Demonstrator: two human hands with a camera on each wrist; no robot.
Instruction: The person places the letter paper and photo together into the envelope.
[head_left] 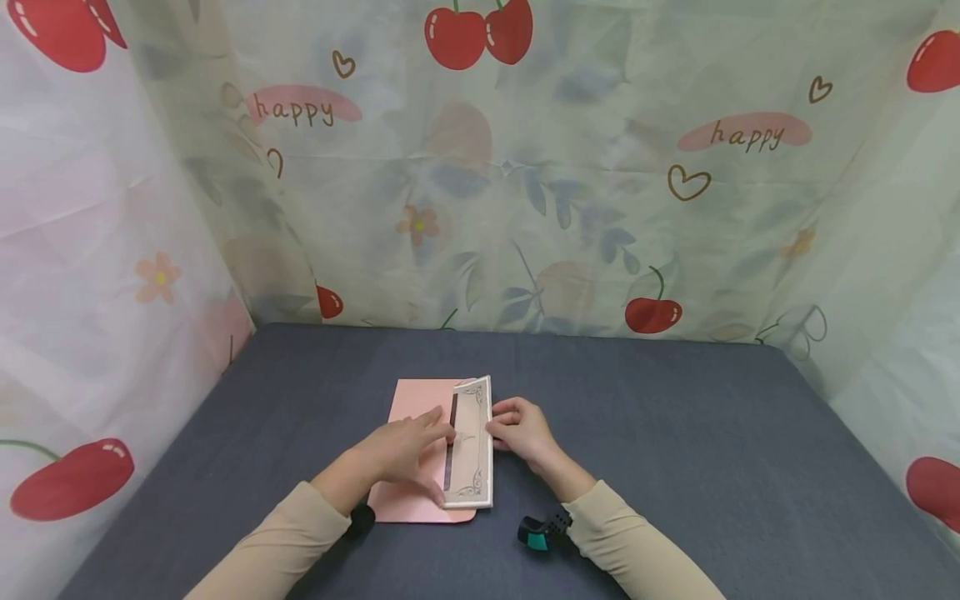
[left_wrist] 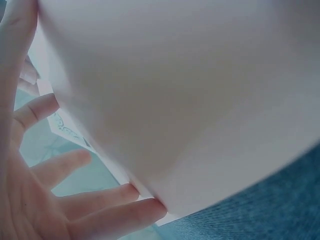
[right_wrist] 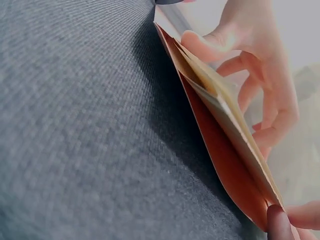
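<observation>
A pink sheet-like cover (head_left: 412,396) with rounded corners lies flat on the table. Over its right side is a narrow cream card panel (head_left: 470,446) with a white border and grey scrollwork corners, a dark strip along its left edge. My left hand (head_left: 405,450) rests across both, fingers spread, fingertips at the panel's left side and thumb near its lower corner. At the panel's right edge, my right hand (head_left: 522,429) pinches it between thumb and fingers. In the right wrist view the cream layers (right_wrist: 225,107) stand tilted up from the orange-looking layer (right_wrist: 220,150) beneath.
A dark grey cloth (head_left: 645,450) covers the table. Printed curtains with cherries (head_left: 654,315) enclose the back and sides. A black band with a teal patch (head_left: 537,542) is at the right wrist, and a dark piece (head_left: 362,521) shows by the left cuff.
</observation>
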